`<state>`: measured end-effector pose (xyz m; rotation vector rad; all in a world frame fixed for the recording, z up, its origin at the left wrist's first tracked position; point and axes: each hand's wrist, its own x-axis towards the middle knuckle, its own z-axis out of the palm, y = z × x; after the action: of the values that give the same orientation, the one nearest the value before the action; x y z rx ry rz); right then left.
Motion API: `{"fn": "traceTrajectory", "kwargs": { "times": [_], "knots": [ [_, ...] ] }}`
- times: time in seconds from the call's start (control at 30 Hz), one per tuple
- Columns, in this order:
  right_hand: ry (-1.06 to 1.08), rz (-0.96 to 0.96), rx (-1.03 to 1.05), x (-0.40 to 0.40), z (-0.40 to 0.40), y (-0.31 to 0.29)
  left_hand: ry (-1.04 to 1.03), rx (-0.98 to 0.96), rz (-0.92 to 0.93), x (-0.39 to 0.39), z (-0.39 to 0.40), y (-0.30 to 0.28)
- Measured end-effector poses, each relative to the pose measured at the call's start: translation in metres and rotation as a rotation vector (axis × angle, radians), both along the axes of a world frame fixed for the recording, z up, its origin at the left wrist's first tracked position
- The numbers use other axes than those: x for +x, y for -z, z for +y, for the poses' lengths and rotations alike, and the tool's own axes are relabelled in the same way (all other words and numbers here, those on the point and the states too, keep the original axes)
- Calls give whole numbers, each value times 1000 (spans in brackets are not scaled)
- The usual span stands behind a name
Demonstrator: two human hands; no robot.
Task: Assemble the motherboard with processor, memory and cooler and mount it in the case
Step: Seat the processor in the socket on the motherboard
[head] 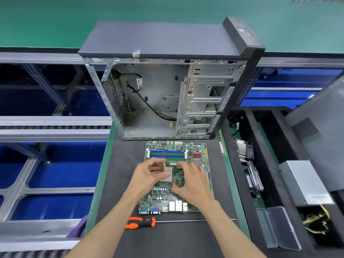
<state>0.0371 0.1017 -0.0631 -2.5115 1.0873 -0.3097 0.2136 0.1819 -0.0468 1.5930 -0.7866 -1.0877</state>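
A: The left hand [149, 173] is pinching the processor [164, 165] on edge, just above the socket [166, 176] on the motherboard [176, 175]. If it's going in tilted, it's risking bent contacts.

B: And the right hand [191, 180] is resting spread fingers on the board. I'm counting one case [173, 86], one screwdriver [141, 222], four memory slots [166, 154].

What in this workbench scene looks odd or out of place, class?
Little stands out. The case has tape stuck on its top edge, and loose cables dangle inside. The motherboard lies flat; the screwdriver lies beside it.
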Motion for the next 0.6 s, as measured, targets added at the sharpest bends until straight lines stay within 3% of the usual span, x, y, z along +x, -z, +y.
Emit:
{"fn": "traceTrajectory", "kwargs": {
  "times": [0.23, 0.33, 0.6],
  "knots": [
    [37, -32, -25, 12, -14, -12, -17, 24, -92, 0, -1, 2],
    [31, 33, 0, 21, -23, -19, -19, 34, -279, -2, -1, 2],
    [179, -121, 282, 23, -31, -21, -36, -16, -692, -6, 2, 0]
  ]
}}
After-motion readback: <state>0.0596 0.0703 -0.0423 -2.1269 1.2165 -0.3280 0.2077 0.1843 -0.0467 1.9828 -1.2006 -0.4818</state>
